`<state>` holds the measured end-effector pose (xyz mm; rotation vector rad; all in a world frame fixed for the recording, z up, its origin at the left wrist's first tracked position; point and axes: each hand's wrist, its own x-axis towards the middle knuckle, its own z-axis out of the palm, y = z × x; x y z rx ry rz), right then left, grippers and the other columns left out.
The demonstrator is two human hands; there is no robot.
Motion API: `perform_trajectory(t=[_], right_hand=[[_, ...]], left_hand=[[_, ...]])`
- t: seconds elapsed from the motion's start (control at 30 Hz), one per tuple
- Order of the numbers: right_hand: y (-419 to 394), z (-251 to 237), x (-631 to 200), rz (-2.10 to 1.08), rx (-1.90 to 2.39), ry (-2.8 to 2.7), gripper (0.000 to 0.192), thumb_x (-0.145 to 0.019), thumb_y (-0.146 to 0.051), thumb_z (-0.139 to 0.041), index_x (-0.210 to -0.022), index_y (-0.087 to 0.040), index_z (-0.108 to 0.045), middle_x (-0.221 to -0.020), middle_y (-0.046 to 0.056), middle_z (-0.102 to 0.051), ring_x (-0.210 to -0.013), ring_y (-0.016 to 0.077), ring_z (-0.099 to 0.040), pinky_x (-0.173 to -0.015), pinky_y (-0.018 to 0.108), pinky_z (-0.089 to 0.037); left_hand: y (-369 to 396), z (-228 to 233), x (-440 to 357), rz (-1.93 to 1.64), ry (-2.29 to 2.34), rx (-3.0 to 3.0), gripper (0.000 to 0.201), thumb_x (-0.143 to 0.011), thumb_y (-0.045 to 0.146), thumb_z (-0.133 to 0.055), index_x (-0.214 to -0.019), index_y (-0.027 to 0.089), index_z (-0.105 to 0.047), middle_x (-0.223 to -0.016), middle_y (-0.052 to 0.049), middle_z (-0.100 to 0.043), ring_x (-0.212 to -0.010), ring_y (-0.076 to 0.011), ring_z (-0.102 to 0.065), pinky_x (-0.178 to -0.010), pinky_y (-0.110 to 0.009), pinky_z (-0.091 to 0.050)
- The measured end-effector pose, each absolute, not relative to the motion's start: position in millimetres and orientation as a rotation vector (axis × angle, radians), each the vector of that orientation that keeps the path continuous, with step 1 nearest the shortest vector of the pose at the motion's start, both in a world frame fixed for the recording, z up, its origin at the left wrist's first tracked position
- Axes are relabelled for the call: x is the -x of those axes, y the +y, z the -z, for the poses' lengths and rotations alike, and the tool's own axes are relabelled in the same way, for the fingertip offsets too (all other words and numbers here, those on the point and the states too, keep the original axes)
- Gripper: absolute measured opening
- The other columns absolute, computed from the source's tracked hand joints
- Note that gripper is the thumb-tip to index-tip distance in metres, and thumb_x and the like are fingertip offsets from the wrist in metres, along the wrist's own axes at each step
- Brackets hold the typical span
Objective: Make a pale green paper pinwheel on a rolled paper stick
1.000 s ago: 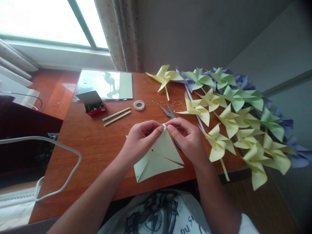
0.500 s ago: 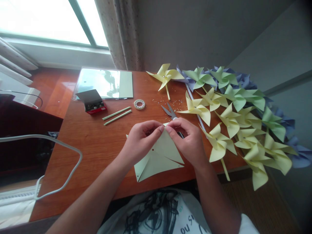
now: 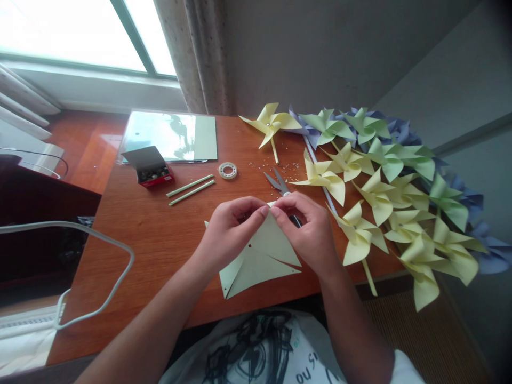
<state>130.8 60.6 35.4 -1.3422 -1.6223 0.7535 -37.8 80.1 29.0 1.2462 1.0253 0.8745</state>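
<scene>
A pale-green, square, slit paper sheet is pinched at its far corner by left hand and right hand, both equally near; the rest is spread toward the torso.

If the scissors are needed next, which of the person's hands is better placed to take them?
Probably the right hand: it partly hides the scissors, while the left hand is farther from them. Both pinch the pale green paper.

Daylight from the blown-out window beyond the table glares off a shiny sheet at its far-left corner; the wall behind the table is dim, its texture perhaps slightly blurred.
</scene>
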Motion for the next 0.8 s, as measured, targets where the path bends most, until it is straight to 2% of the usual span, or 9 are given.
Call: perform_trajectory(t=[0.23, 0.6, 0.8], right_hand=[[61.0, -37.2, -129.7, -0.739, 1.334, -1.646, 0.007, -0.092, -0.02, -0.065, -0.086, -0.024, -0.067, -0.084, 0.001, -0.067, -0.078, 0.0169, -0.065, -0.071, 0.03, -0.055], [59.5, -37.4, -130.1, -0.712, 1.331, -1.671, 0.008, -0.091, -0.016, -0.064, -0.086, -0.022, -0.067, -0.084, 0.001, -0.067, -0.078, 0.0168, -0.063, -0.072, 0.031, -0.054], [61.4, -35.8, -129.4, -0.713, 1.356, -1.643, 0.009, -0.089, -0.014, -0.064, -0.084, -0.021, -0.066, -0.083, 0.001, -0.066, -0.075, 0.016, -0.062, -0.072, 0.031, -0.053]], left_hand=[[80.2, -27.8, 37.0, -0.888, 0.998, -1.212, 0.012, -0.084, 0.026, -0.072, -0.084, 0.014, -0.073, -0.074, -0.003, -0.066, -0.07, -0.0147, -0.056, -0.061, -0.024, -0.042], [79.5, -22.9, 36.4, -0.92, 1.054, -1.409, 0.02, -0.09, 0.032, -0.066, -0.088, 0.014, -0.074, -0.073, -0.004, -0.068, -0.064, -0.0133, -0.054, -0.056, -0.025, -0.04], [77.9, -22.6, 36.4, -0.932, 1.078, -1.452, 0.017, -0.09, 0.028, -0.064, -0.09, 0.014, -0.075, -0.073, -0.003, -0.068, -0.064, -0.0133, -0.055, -0.057, -0.024, -0.042]])
